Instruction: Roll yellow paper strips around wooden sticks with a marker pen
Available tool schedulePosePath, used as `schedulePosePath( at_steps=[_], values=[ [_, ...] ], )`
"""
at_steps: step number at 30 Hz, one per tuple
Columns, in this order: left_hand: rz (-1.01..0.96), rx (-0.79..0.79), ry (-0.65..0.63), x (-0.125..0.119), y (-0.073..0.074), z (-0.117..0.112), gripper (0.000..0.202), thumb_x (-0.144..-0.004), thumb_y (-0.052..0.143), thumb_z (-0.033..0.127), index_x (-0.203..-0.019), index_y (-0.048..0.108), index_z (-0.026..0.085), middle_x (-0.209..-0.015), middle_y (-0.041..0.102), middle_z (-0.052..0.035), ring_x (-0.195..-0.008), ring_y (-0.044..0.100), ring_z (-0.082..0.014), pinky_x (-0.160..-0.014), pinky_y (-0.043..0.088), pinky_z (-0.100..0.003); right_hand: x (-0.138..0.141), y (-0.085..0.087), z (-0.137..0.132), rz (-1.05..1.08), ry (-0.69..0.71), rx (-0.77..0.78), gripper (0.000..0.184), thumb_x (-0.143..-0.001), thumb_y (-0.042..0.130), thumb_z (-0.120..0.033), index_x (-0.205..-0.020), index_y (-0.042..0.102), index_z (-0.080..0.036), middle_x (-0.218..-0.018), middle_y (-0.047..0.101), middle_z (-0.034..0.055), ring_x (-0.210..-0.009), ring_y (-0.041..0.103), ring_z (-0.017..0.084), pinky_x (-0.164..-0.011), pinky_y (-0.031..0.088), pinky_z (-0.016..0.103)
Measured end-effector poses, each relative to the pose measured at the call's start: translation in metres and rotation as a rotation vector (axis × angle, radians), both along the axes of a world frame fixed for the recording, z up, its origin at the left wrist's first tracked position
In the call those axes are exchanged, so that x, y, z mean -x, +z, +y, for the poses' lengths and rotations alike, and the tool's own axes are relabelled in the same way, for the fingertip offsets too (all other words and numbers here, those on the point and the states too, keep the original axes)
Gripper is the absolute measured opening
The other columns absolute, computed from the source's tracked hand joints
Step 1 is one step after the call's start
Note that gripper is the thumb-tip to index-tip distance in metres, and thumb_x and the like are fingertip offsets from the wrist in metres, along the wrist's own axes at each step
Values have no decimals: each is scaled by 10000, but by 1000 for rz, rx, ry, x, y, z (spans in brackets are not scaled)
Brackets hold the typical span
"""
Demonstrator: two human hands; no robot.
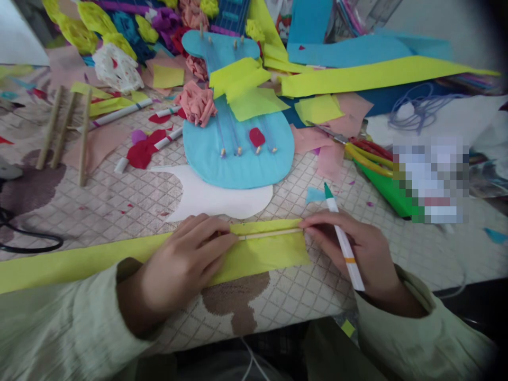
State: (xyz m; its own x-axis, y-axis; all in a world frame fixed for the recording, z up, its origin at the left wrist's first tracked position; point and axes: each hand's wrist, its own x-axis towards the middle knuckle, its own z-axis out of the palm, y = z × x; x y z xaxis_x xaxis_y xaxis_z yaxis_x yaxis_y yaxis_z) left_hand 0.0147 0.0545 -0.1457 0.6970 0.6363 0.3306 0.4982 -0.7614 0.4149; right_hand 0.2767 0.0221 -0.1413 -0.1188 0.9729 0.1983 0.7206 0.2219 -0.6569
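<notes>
A long yellow crepe paper strip (270,254) lies across the front of the table, with a thin wooden stick (273,233) along its upper part. My left hand (186,264) is closed over the stick's left portion, fingers bent and pressing down on the paper. At the strip's right end, my right hand (361,248) pinches the stick's tip and paper edge between thumb and fingertip. A white marker with a green tip (340,233) is also held in that hand, tip pointing up and uncapped. Beyond lies a blue guitar-shaped piece (238,143) with strings and paper scraps on it.
A white paper cutout (234,198) sticks out from under the guitar shape. Yellow-handled scissors (367,156) lie at right. Wooden sticks (67,132) and markers are at left, crumpled paper flowers (87,26) behind them. A yellow strip (377,74) stretches across the back right.
</notes>
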Motion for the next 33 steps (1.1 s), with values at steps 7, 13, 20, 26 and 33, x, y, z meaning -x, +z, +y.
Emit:
schedulePosePath(
  at_steps=[7, 13, 20, 26, 33],
  values=[
    [-12, -17, -5, 0, 1, -1, 153, -840, 478, 121, -949, 575, 167, -914, 580, -51, -835, 533, -162, -751, 474, -332, 1, 1, 0, 12, 2, 9, 134, -772, 581, -143, -870, 602, -232, -831, 654, 25, -747, 619, 162, -630, 516, 299],
    [-10, -17, -18, 1, 0, 0, 143, -852, 471, 134, -948, 574, 159, -926, 568, -48, -850, 520, -159, -762, 462, -328, 2, 2, -2, 12, -42, -45, 126, -763, 599, -154, -866, 612, -227, -819, 658, 9, -720, 618, 143, -629, 517, 269],
    [-19, 0, -20, 1, -2, 1, 156, -845, 473, 117, -952, 575, 168, -933, 560, -48, -854, 512, -160, -764, 451, -322, 8, -6, -28, 67, -170, -17, 290, -691, 695, -260, -944, 559, -217, -830, 618, 7, -740, 596, 151, -660, 511, 286],
    [-17, -52, -17, -1, -5, 2, 135, -813, 515, 116, -921, 581, 162, -915, 567, -53, -821, 515, -165, -724, 463, -345, 6, -10, -32, 36, -181, 7, 254, -703, 680, -238, -919, 549, -211, -790, 589, 8, -725, 581, 159, -656, 497, 315],
    [-16, -46, -17, 1, -9, 2, 156, -822, 501, 98, -955, 559, 155, -951, 568, -58, -867, 516, -159, -775, 467, -340, 10, -7, -31, 119, -175, -21, 217, -738, 629, -186, -937, 543, -197, -822, 598, 28, -755, 586, 156, -685, 517, 309]
  ],
)
